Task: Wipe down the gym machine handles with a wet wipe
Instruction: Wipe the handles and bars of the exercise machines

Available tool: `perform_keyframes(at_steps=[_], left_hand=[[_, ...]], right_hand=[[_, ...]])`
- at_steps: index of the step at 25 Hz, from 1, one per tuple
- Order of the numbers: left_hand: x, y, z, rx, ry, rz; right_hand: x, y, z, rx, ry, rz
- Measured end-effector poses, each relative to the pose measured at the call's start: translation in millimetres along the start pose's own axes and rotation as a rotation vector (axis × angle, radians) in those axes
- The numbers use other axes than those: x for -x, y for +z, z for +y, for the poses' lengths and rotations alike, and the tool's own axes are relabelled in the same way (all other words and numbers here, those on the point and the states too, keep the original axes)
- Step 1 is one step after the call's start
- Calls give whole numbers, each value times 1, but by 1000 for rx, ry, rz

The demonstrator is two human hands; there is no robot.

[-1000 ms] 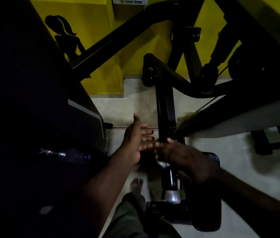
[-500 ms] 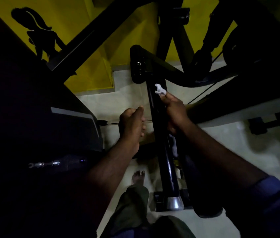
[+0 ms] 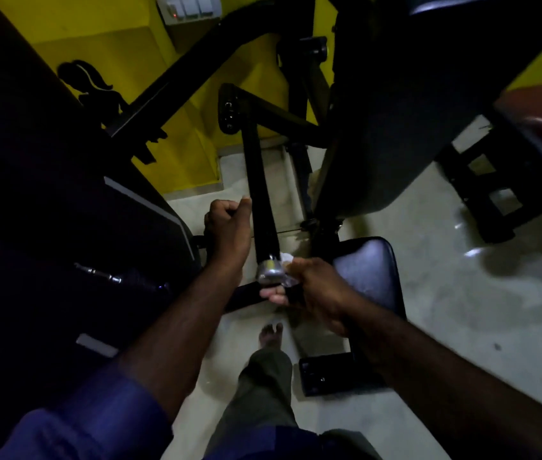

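Half a second ago the right hand [image 3: 316, 290] held the wet wipe [image 3: 288, 259] high on the black handle bar [image 3: 261, 194], near its upper bend. It has since come all the way down, and the wipe now sits against the bar's silver end cap [image 3: 269, 272]. The right hand's grip is closed on the wipe, which bunches white between thumb and fingers, with fingertips [image 3: 273, 297] curled under the cap. The left hand [image 3: 229, 224] has kept its place just beside the bar. Its grip is clenched in a fist with nothing visible in it, and the thumb side lies close against the bar's edge.

That travel looks like one full stroke along this handle, top to tip. The cap is probably the last part to rub round. Whether the far side of the bar was covered cannot be told in this dim light. Any other handle on the machine would still need wiping. The padded seat [image 3: 369, 270] lies just right of the hand.
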State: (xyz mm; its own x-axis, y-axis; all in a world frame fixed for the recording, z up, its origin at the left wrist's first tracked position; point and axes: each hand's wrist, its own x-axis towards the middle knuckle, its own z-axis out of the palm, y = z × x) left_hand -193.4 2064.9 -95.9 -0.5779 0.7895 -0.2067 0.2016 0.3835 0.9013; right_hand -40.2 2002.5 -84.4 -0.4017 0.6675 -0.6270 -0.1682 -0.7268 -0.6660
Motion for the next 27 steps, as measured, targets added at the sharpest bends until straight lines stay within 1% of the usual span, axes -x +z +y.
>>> perform_keyframes(at_steps=[2,4,6,8,9,12,13,15,17,20,24,27], left_hand=[[46,-4,4,-88,101,56],[101,2,10,-151,184,52],[157,18,29,-107,234,-53],[205,41,44,-33,249,-203],[224,54,52,-19,263,-258],[269,94,77,5,315,-400],[281,108,86,1,333,-435],[293,135,98,28,349,-492],[300,160,105,62,338,-535],[308,205,113,48,294,-592],[295,263,122,90,231,-589],[277,293,127,133,169,-568]], right_hand=[[34,-23,8,29,-22,-22],[79,-58,12,-7,-105,19],[129,-97,14,-62,-203,59],[184,-135,17,-26,-304,122],[208,-151,16,15,-358,191],[273,-198,7,52,-529,412],[293,-213,3,22,-573,456],[321,-238,-3,-30,-624,481],[336,-259,-8,-29,-632,512],[338,-301,-24,-12,-628,567],[314,-358,-62,30,-588,542],[292,-391,-97,33,-542,524]])
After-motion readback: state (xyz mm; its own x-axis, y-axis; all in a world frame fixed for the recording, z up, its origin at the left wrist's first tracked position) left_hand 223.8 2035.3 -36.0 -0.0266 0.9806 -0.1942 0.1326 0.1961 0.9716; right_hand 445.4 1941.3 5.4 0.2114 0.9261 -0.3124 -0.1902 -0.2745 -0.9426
